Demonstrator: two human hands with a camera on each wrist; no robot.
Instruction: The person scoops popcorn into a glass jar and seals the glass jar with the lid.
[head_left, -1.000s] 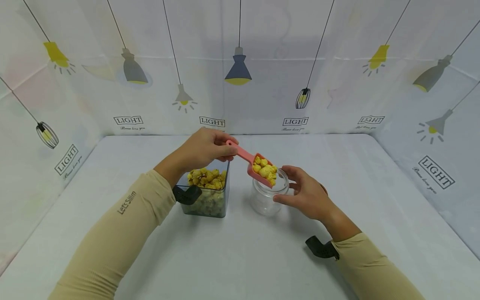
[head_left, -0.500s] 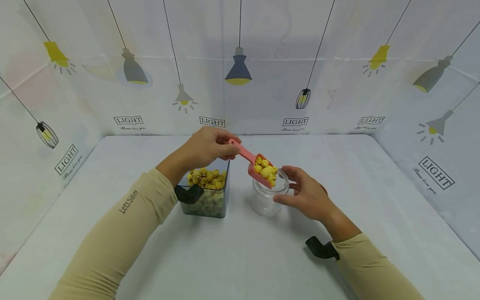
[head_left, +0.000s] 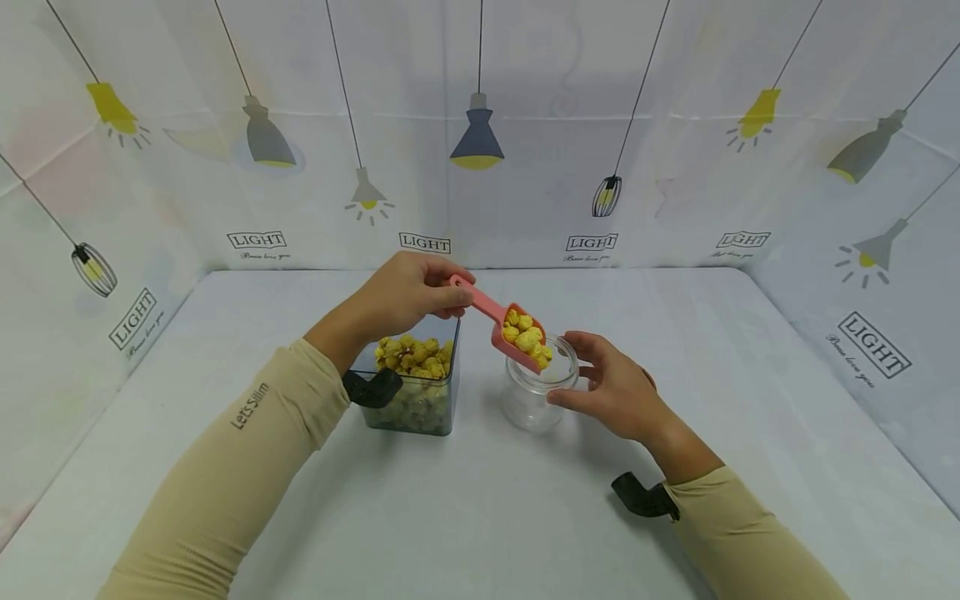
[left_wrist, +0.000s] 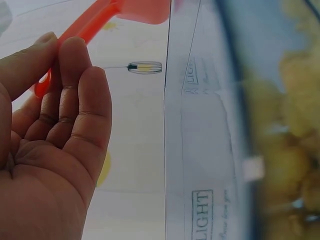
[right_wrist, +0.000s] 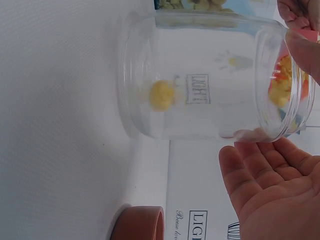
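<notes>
My left hand (head_left: pixel 408 292) pinches the handle of a pink scoop (head_left: pixel 480 302), tilted down to the right over a clear jar (head_left: pixel 528 408). Yellow popcorn (head_left: pixel 525 333) fills the scoop's bowl, some of it at the lip over the jar's mouth. The fingers and thumb of my right hand (head_left: pixel 611 387) hold the jar around its rim from the right; it stands upright on the table. In the right wrist view one popcorn piece (right_wrist: pixel 162 95) shows low inside the jar (right_wrist: pixel 220 120). A clear square container (head_left: pixel 452 408) with popcorn stands below my left wrist.
The white-covered table (head_left: pixel 480 517) meets a lamp-printed backdrop (head_left: pixel 525 192) behind and at both sides. A reddish-brown round object (right_wrist: pixel 137 225) stands beyond the jar in the right wrist view, mostly hidden by my right hand in the head view.
My left hand and the scoop shifted slightly right, then back left, staying over the jar's mouth. The right hand, jar and square container keep their places.
</notes>
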